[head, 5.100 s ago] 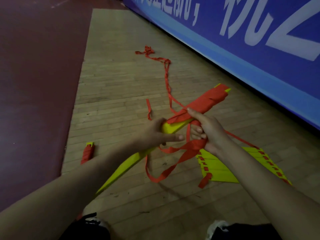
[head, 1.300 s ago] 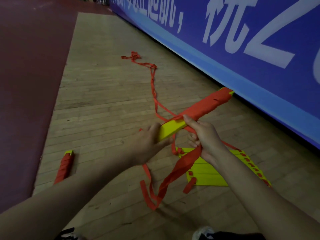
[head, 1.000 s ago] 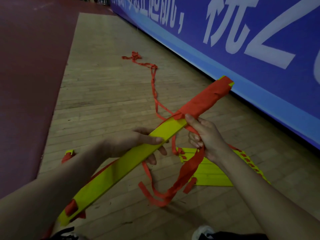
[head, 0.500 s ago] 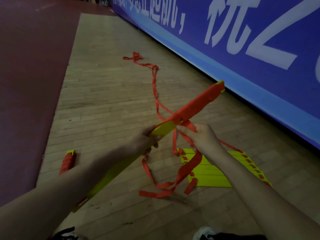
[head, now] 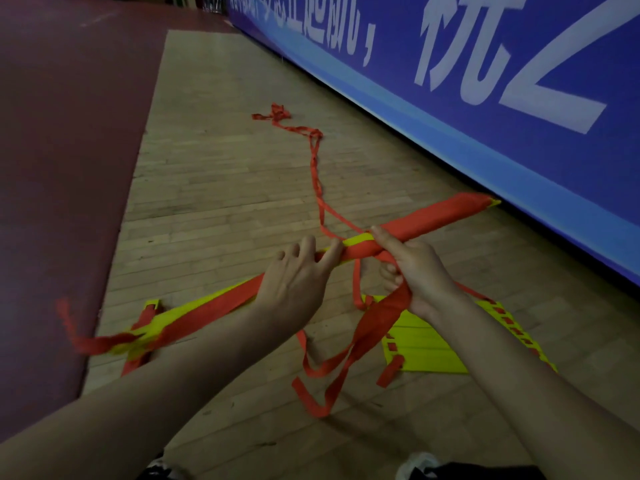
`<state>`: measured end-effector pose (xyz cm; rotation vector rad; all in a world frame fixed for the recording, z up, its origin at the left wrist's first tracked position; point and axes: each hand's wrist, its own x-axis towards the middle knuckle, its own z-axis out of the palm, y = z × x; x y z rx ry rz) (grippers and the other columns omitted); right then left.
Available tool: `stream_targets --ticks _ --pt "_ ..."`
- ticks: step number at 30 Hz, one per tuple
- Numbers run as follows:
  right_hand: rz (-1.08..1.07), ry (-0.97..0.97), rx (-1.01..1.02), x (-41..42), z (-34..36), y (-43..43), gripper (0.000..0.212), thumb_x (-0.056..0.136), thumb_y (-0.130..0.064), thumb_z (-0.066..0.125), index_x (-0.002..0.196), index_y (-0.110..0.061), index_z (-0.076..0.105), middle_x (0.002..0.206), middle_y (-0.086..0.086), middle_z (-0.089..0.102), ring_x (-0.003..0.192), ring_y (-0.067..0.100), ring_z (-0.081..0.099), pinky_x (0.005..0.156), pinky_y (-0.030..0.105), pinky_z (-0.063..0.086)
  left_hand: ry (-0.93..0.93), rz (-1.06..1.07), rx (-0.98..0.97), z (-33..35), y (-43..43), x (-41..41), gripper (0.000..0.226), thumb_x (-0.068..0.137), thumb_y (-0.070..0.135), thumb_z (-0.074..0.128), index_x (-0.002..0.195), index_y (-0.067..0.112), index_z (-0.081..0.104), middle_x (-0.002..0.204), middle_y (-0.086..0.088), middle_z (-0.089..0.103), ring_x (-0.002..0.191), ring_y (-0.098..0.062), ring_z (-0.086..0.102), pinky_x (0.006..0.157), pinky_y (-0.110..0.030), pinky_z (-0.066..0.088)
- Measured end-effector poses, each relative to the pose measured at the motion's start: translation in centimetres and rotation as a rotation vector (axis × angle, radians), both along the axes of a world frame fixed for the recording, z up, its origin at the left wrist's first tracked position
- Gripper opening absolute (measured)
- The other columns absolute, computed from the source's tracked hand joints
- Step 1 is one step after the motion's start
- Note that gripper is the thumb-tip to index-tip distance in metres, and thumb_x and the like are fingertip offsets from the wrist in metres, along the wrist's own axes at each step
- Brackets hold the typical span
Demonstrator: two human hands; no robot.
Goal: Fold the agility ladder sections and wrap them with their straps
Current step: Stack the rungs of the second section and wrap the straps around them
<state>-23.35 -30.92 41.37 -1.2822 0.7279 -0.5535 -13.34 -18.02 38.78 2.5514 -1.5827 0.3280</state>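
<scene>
I hold a long bundle of yellow ladder rungs (head: pixel 358 241) level above the floor. Red strap wraps its right half (head: pixel 436 218) out to the tip near the banner. My left hand (head: pixel 294 282) grips the bundle at its middle, fingers curled over the top. My right hand (head: pixel 412 268) pinches the wrapped part with thumb and forefinger and holds a bunch of loose red strap (head: pixel 367 337) that hangs in loops to the floor. The bundle's left end (head: pixel 138 336) is blurred, with strap trailing off it.
A second stack of yellow rungs (head: pixel 426 341) lies on the wood floor under my right forearm. A small wrapped bundle (head: pixel 143 320) lies at the left by the dark red floor (head: pixel 62 168). A strap tail (head: pixel 313 150) runs away along the blue banner wall (head: pixel 485 98).
The bundle has turned flatter, its wrapped tip swinging toward the banner and its left end sweeping out to the left. My left hand has rolled over the top of it.
</scene>
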Motion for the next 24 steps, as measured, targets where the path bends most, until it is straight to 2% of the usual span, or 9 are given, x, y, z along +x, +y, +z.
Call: stream_targets --ticks 2,4,6,8,11,14,17,20,24 --pt "0.023 -0.066 0.084 -0.1 0.3 -0.4 0.033 0.091 -0.026 0.062 0.065 -0.014 0.047 0.037 -0.007 0.031 0.027 0.004 0.028 0.03 0.014 0.022 0.157 -0.059 -0.13 0.1 0.2 0.3 0.055 0.096 0.049 0.031 0.144 0.022 0.029 0.118 -0.008 0.046 0.103 -0.029 0.054 0.085 -0.039 0.047" --pt "0.042 -0.115 0.13 -0.3 0.4 -0.7 0.03 0.092 -0.024 0.06 0.068 -0.013 0.046 0.038 -0.007 0.029 0.027 0.003 0.026 0.03 0.014 0.021 0.515 -0.038 -0.228 1.5 0.5 0.3 0.056 0.09 0.059 0.045 0.135 0.025 0.041 0.111 -0.003 0.053 0.093 -0.023 0.059 0.08 -0.034 0.049" --pt "0.059 -0.146 0.154 -0.5 0.4 -0.9 0.029 0.093 -0.022 0.059 0.069 -0.013 0.045 0.037 -0.007 0.029 0.026 0.003 0.026 0.029 0.014 0.02 0.934 0.007 -0.257 2.7 0.7 0.6 0.043 0.088 0.048 0.06 0.123 0.023 0.052 0.101 -0.002 0.06 0.077 -0.011 0.062 0.069 -0.025 0.052" --pt "0.078 -0.164 0.153 -0.6 0.4 -1.1 0.029 0.093 -0.022 0.058 0.069 -0.014 0.044 0.037 -0.007 0.028 0.026 0.002 0.025 0.03 0.014 0.019 1.262 0.003 -0.286 3.3 1.0 1.4 0.031 0.087 0.035 0.065 0.109 0.013 0.06 0.091 -0.006 0.068 0.062 -0.01 0.065 0.057 -0.023 0.054" --pt "0.117 -0.184 0.107 -0.8 0.6 -0.9 0.029 0.093 -0.023 0.056 0.069 -0.014 0.044 0.038 -0.007 0.027 0.026 0.003 0.024 0.031 0.016 0.017 1.542 -0.048 -0.164 3.5 2.2 2.8 0.028 0.089 0.021 0.061 0.11 0.003 0.063 0.094 -0.01 0.074 0.066 -0.022 0.068 0.055 -0.028 0.055" --pt "0.162 -0.22 0.094 -0.8 0.8 -0.5 0.025 0.088 -0.023 0.059 0.07 -0.012 0.045 0.037 -0.006 0.028 0.025 0.003 0.023 0.031 0.017 0.018 1.761 -0.138 -0.052 3.3 3.2 3.5 0.031 0.086 0.012 0.056 0.114 0.003 0.06 0.101 -0.017 0.071 0.068 -0.027 0.069 0.058 -0.03 0.056" --pt "0.184 -0.218 0.091 -0.8 0.8 -0.6 0.023 0.082 -0.024 0.06 0.069 -0.011 0.047 0.037 -0.005 0.029 0.025 0.003 0.025 0.032 0.017 0.019 1.844 -0.198 -0.047 3.0 3.5 3.9 0.026 0.087 0.01 0.053 0.111 0.006 0.06 0.09 -0.015 0.068 0.062 -0.026 0.064 0.056 -0.032 0.055" --pt "0.169 -0.079 -0.018 -0.9 0.6 -0.9 0.015 0.087 -0.02 0.062 0.077 -0.01 0.056 0.043 -0.004 0.039 0.03 0.004 0.033 0.032 0.016 0.029 1.745 -0.198 -0.119 2.6 3.2 4.0 0.022 0.087 0.011 0.053 0.107 0.009 0.061 0.083 -0.011 0.066 0.06 -0.024 0.058 0.054 -0.027 0.052" --pt "0.142 0.081 -0.226 -0.9 -0.6 -1.1 0.011 0.085 -0.021 0.069 0.08 -0.013 0.063 0.044 -0.007 0.047 0.037 0.005 0.04 0.034 0.016 0.034 1.695 -0.167 -0.196 2.0 2.8 4.0 0.02 0.092 0.009 0.052 0.11 0.007 0.06 0.088 -0.015 0.063 0.06 -0.023 0.055 0.053 -0.026 0.05"
